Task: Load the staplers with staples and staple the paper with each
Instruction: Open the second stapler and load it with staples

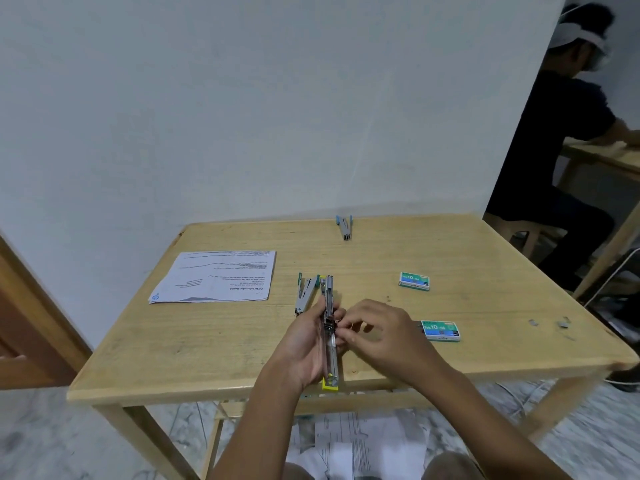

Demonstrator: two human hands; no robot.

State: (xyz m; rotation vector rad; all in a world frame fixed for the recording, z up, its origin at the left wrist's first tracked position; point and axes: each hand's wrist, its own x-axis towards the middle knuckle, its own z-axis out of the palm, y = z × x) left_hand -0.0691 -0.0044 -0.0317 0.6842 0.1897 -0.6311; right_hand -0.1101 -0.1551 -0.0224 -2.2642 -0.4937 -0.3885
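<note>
Currently, head view: loading appears under way on one of three staplers. The yellow stapler (328, 299) is swung open over the near edge of the table (485, 271), with the left hand (304, 344) curled round its middle. The right hand (377, 330) pinches at the magazine, possibly feeding a strip; too small to confirm. The green stapler (304, 292) lies just beside and the blue stapler (344, 227) at the far edge, both untouched. The paper (218, 277) lies to the left, no staple visible. Staple boxes (414, 281) sit to the right

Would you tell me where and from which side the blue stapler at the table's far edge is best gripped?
Probably mid-body, from above, pinching its two long sides. The blue stapler lies flat on the table. It is slim, its length runs toward the near edge, and there is bare wood on both sides.
</note>
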